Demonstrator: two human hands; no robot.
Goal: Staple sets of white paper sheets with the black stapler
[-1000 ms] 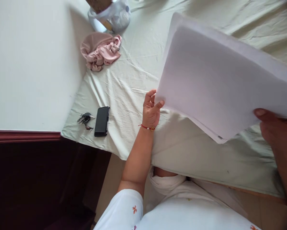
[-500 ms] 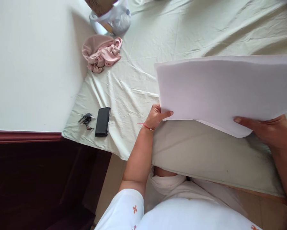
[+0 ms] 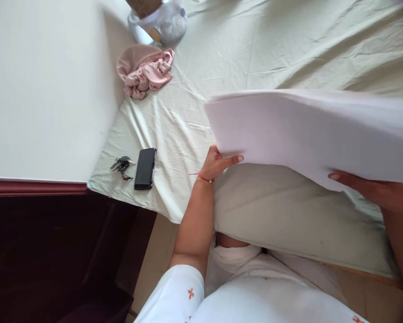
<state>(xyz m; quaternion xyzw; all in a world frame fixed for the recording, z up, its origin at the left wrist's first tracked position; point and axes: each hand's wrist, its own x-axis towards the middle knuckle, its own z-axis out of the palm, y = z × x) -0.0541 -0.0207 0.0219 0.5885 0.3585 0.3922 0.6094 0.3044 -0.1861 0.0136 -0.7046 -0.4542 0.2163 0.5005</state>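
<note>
Several large white sheets of paper [image 3: 288,130] are held up above the cloth-covered table, bowed in the middle. My left hand [image 3: 218,162] grips their lower left corner, thumb on top and fingers hidden underneath. At the lower right edge, my right hand [image 3: 372,188] pinches the sheets the same way, its thumb lying across the near face and the other fingers out of sight. The right end of the paper runs out of the picture. A red string bracelet circles my left wrist.
A black phone [image 3: 145,168] and a bunch of keys [image 3: 121,167] lie left on the pale green tablecloth [image 3: 174,134]. Behind them are a crumpled pink cloth [image 3: 145,72] and a clear plastic bag [image 3: 169,24]. A white wall [image 3: 46,89] borders the table's left side.
The paper's upper left corner has swung left and down, and the sheets now bow more, with their edges slightly fanned. Both hands keep their hold.
</note>
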